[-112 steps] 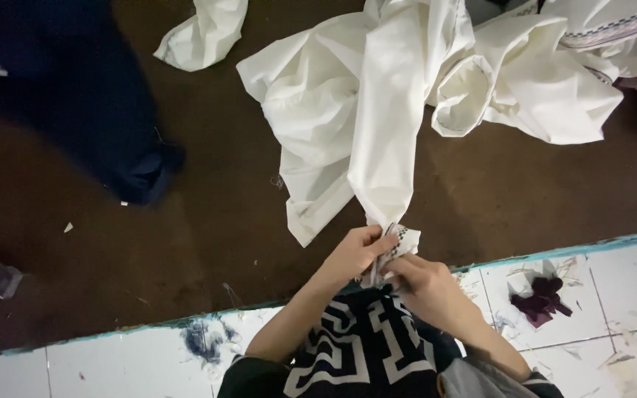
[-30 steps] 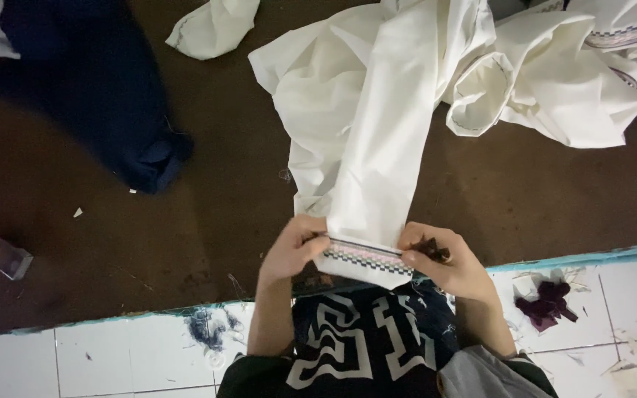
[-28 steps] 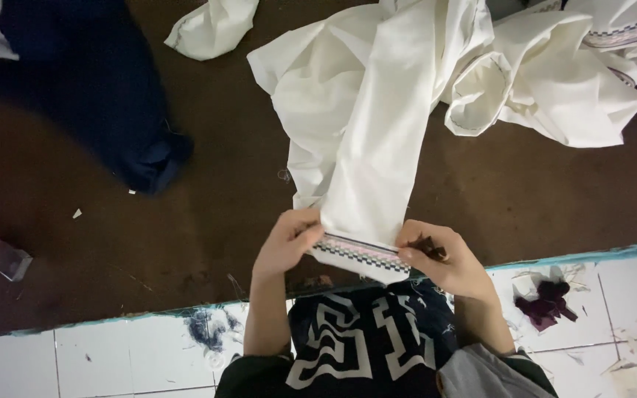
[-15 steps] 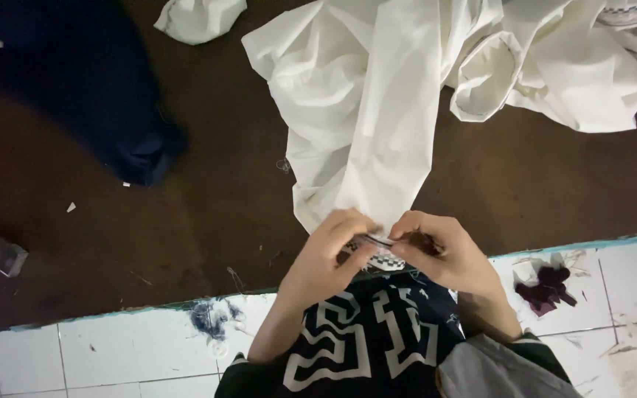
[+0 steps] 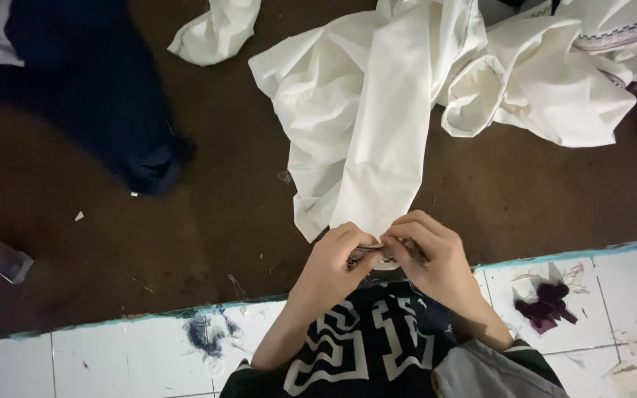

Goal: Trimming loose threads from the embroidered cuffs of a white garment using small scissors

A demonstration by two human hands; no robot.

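Note:
A large white cloth garment (image 5: pixel 377 125) lies bunched on a dark brown floor (image 5: pixel 186 221), one long part running down toward me. Its lower end has a patterned trim band (image 5: pixel 374 254), pinched between both hands close together. My left hand (image 5: pixel 333 265) grips the trim from the left, fingers curled. Pressed against it from the right, my right hand (image 5: pixel 433 262) has its fingertips on the same edge. Whether a small tool is in my right hand I cannot tell. My dark patterned shirt (image 5: pixel 366 346) shows below.
A dark blue garment (image 5: pixel 90 88) lies upper left. A small white cloth piece (image 5: pixel 215 29) sits at the top. A small clear box (image 5: pixel 9 262) rests at left. White tiles (image 5: pixel 97 361) with a teal edge run below; dark purple thread scraps (image 5: pixel 547 306) lie on them.
My hands held the trim band stretched flat and apart; now they have come together, bunching the trim end between the fingertips. The view has shifted slightly.

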